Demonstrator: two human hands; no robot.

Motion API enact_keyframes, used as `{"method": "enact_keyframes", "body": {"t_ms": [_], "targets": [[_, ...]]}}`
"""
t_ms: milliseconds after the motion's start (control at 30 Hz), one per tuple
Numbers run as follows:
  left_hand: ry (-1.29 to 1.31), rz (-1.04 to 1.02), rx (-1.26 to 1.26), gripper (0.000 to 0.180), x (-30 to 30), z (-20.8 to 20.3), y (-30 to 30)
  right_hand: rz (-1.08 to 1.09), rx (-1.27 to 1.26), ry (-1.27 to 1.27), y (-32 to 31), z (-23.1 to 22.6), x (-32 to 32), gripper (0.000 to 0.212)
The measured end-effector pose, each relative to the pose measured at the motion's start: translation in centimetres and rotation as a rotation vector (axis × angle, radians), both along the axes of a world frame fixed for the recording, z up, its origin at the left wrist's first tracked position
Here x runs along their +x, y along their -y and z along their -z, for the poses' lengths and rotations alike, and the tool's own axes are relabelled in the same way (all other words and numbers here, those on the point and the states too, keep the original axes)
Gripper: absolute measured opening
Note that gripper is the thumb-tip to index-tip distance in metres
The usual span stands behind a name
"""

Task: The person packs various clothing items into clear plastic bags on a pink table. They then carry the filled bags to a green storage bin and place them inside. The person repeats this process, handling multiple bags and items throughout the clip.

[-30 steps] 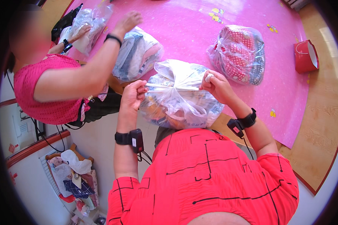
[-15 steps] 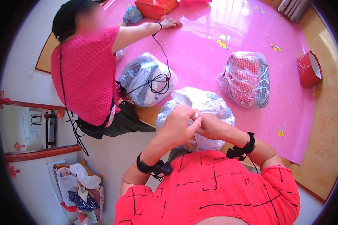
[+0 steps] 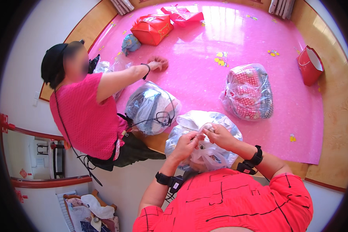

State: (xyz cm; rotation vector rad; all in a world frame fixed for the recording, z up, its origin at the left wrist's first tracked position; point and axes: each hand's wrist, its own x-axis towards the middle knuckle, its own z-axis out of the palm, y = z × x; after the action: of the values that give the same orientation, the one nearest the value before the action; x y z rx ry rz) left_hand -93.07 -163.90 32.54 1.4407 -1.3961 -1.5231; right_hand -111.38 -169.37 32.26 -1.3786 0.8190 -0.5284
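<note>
A full translucent white plastic bag point(image 3: 224, 156) stands right in front of me at the near edge of the pink sheet. My left hand point(image 3: 186, 145) pinches a gathered part of the bag's top. Close beside it, my right hand point(image 3: 217, 137) grips another twisted bit of the same plastic. Both hands are closed and nearly touching above the bag. What fills the bag cannot be made out. Farther right lies a clear plastic bag point(image 3: 247, 92) with red dotted and dark checked cloth inside. Another stuffed clear bag point(image 3: 152, 108) sits to the left.
At left a person in a pink top point(image 3: 91, 120) reaches over the pink sheet point(image 3: 197, 73) with a reddish cloth point(image 3: 163, 65) under the hand. Dark cords trail over the left bag. Beyond are a red bag point(image 3: 152, 30) and a blue bundle point(image 3: 130, 44); a red paper bag point(image 3: 309, 67) stands right.
My hands have moved slightly apart, drawing up the bag's plastic between them. The view has shifted, showing more of the far side. The other person's hand with the cloth has come nearer.
</note>
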Motion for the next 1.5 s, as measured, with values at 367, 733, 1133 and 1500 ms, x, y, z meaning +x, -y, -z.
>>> {"method": "enact_keyframes", "body": {"t_ms": [367, 733, 1133, 1500], "targets": [[-0.028, -0.224, 0.079, 0.027, 1.4, 3.2, 1.0, 0.291, 0.485, 0.332, 2.2, 7.6, -1.3, 0.024], [0.828, 0.212, -0.246, 0.022, -1.9, 0.5, 0.1, -0.011, -0.035, 0.269, 0.5, -1.8, 5.2, 0.019], [-0.065, -0.142, 0.274, 0.031, 1.3, 2.5, 1.1, -0.065, -0.752, -0.368, 1.1, 0.0, 0.1, 0.017], [0.351, -0.035, -0.328, 0.010, 0.1, 0.9, 0.6, -0.134, -0.831, 0.132, 1.8, 2.1, -0.5, 0.004]]}}
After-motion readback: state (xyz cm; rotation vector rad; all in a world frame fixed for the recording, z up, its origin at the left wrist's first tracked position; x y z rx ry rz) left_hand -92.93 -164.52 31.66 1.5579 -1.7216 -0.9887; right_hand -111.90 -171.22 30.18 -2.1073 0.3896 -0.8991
